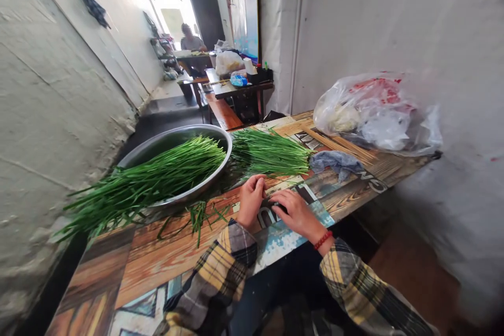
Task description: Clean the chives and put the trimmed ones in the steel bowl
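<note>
My left hand [251,200] is over the patterned wooden table, fingers curled in with the thumb against them. Whatever it may pinch is too small or hidden to make out. Beside it, my right hand [295,211] hovers low above the tabletop, its fingers stretched out and the thumb apart, with nothing visible in it. Just beyond both hands lies a pile of garlic chives [270,151], cut ends to the right. More garlic chives [169,170] fill a metal basin [214,181] on the left and hang over its rim. Loose trimmed leaves [199,216] lie in front of the basin.
A grey cloth [336,161] and several wooden skewers [338,143] lie right of the chives. Clear plastic bags [380,115] rest against the right wall. Farther back are another table [224,89] with bags on it, a bench [224,113], and a seated person [192,42].
</note>
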`<state>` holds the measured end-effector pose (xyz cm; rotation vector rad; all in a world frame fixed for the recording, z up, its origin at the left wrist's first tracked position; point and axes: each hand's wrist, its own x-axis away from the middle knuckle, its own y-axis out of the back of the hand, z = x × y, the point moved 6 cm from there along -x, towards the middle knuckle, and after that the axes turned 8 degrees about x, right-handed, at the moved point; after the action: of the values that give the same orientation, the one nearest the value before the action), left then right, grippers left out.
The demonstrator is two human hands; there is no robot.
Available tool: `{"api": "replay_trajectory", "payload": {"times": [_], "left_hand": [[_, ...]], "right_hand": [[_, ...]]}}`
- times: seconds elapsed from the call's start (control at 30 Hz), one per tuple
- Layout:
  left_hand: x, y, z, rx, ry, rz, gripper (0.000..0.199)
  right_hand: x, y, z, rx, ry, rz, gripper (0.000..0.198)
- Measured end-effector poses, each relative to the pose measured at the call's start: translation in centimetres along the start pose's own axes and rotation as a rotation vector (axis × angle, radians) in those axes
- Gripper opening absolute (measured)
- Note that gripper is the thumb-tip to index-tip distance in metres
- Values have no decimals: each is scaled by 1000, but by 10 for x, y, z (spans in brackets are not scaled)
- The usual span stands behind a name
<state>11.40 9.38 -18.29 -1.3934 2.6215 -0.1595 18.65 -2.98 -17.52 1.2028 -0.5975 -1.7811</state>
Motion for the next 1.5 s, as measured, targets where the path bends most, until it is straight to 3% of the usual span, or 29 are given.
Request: {"api": "replay_trajectory", "payload": {"times": [0.17, 0.33, 0.43, 0.53, 0.6, 0.67, 0.77, 0.87, 0.97, 1.1, 1.3, 1.37, 1.5], "left_hand": [[10, 5, 6, -39, 57, 32, 27], [16, 9, 5, 23, 109, 34, 25], [14, 12, 5, 81, 117, 21, 25], [10, 18, 5, 139, 119, -16, 23], [8, 20, 7, 165, 126, -22, 22], [8, 21, 8, 180, 139, -13, 21], [9, 19, 8, 186, 153, -7, 20], [11, 18, 8, 179, 162, -2, 18], [12, 18, 8, 176, 166, 15, 18], [11, 20, 10, 185, 157, 7, 17], [10, 29, 7, 192, 101, -71, 15], [9, 34, 4, 199, 82, -101, 16], [6, 46, 0, 206, 62, -181, 16]], "right_hand": [[12, 11, -31, 184, -166, -91, 28], [27, 13, -49, 404, -332, -61, 45], [19, -2, -22, 350, -244, 1, 45], [4, -20, 15, 76, -11, 102, 35], [-3, -18, 17, -84, -3, 89, 32], [-6, -7, -2, -118, -132, -1, 31], [-1, 15, -46, 3, -328, -140, 29], [1, 23, -77, 147, -383, -158, 27], [-6, 14, -84, 282, -360, -88, 23], [-17, -5, -60, 331, -316, -22, 20], [-15, -29, 0, 134, -165, 63, 17], [-12, -27, 2, -11, -220, 27, 20], [-2, -19, -25, -393, -464, -77, 28]]}}
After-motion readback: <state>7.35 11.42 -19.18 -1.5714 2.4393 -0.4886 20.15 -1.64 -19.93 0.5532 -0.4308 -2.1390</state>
